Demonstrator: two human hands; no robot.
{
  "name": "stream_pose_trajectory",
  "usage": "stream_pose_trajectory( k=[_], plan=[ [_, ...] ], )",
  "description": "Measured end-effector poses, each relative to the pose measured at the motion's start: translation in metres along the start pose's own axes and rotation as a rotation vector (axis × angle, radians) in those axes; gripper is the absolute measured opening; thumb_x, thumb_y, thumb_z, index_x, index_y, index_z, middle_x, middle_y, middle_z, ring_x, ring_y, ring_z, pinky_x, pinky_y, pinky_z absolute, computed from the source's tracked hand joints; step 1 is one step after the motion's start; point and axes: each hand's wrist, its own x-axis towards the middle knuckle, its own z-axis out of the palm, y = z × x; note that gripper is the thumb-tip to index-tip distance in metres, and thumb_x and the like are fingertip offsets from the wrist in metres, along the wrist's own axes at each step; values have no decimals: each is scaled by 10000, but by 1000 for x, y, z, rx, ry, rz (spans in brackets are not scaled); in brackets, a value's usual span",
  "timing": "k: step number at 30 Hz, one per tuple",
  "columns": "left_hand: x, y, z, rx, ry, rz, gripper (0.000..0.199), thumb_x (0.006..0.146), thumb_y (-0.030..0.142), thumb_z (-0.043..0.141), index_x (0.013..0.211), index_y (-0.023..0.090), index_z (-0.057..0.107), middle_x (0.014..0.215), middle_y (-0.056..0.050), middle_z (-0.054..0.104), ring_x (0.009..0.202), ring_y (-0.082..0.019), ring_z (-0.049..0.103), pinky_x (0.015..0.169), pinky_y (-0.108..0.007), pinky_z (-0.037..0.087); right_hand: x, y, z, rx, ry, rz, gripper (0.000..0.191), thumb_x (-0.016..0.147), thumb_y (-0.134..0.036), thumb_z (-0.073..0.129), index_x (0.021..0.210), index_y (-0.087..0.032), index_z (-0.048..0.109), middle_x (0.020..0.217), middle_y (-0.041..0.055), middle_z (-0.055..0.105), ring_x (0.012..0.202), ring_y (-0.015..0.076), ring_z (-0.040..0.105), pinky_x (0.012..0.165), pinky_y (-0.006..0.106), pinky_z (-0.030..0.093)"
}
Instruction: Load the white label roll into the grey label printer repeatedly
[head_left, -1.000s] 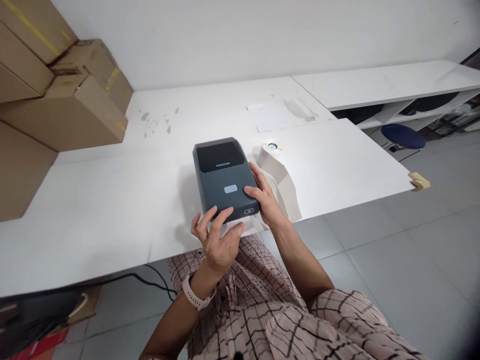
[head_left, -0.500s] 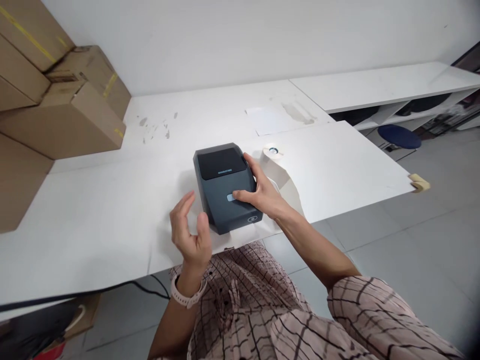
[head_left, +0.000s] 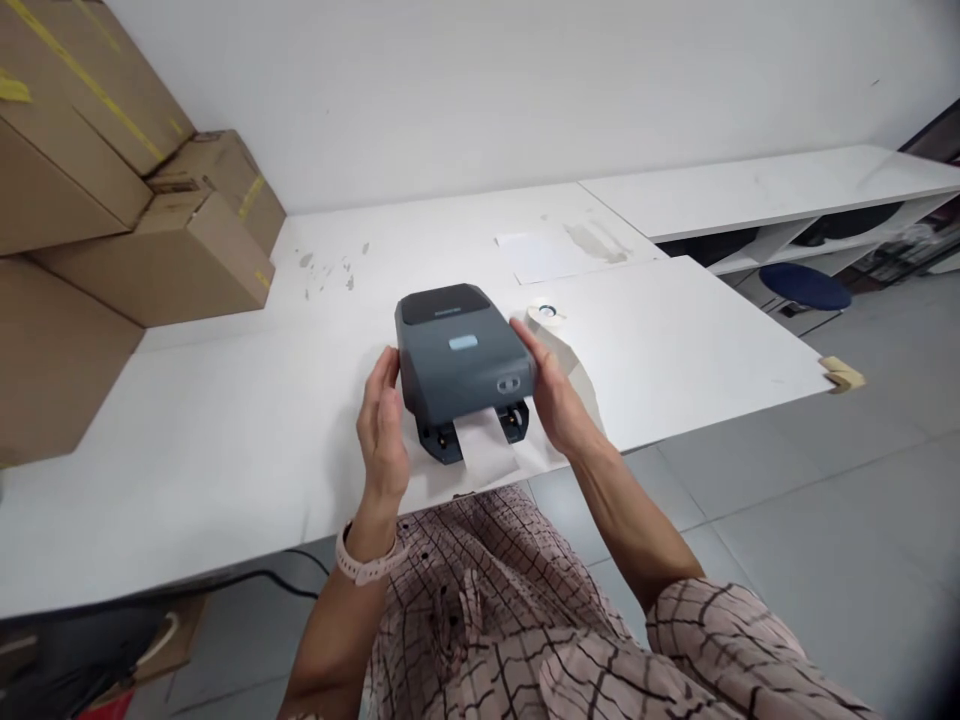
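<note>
A dark blue-grey label printer [head_left: 471, 365] sits near the front edge of the white table, its lid [head_left: 457, 362] raised at the front. Under the lid, part of the black base [head_left: 441, 445] shows, and a strip of white paper [head_left: 486, 445] comes out over it. My left hand [head_left: 381, 425] holds the lid's left side, fingers partly hidden behind it. On the opposite side, my right hand [head_left: 553, 392] grips the lid's right edge near the front corner. Behind my right hand lies a small white roll of labels [head_left: 546, 312].
Cardboard boxes [head_left: 157, 250] are stacked at the table's left end, by the wall. A white sheet [head_left: 536, 255] lies toward the back. At the right are a yellowish corner guard [head_left: 841, 373] and a blue stool [head_left: 806, 287]. A black cable [head_left: 277, 578] hangs under the table's front.
The printer's lid has come up at the front, exposing the base and paper strip. My right thumb has left the light-blue button, and my left hand has moved in against the lid's side.
</note>
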Motion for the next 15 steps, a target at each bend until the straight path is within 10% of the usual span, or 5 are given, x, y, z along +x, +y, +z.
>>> stream_pose_trajectory(
  k=[6, 11, 15],
  plan=[
    [62, -25, -1, -12, -27, -49, 650, 899, 483, 701, 1494, 293, 523, 1592, -96, 528, 1533, -317, 413, 1264, -514, 328, 65, -33, 2, -52, -12, -167, 767, 980, -804, 261, 1592, -359, 383, 1625, -20, 478, 1511, 282, 436, 1307, 568, 231],
    [60, -57, 1, 106, -218, -250, 869, 835, 333, 759, 1602, 311, 351, 1715, -103, 323, 1596, -348, 271, 1250, -531, 350, 102, -36, 7, -235, -36, -224, 786, 981, -793, 288, 1632, -357, 226, 1701, -1, 340, 1549, 271, 365, 1279, 553, 283],
    [53, -62, -1, 134, -286, -212, 888, 848, 330, 750, 1619, 311, 311, 1680, -115, 383, 1575, -355, 317, 1216, -519, 409, 102, -36, 19, -577, 57, -403, 665, 986, -616, 522, 1549, -282, 403, 1654, 68, 414, 1528, 289, 369, 1250, 501, 314]
  ],
)
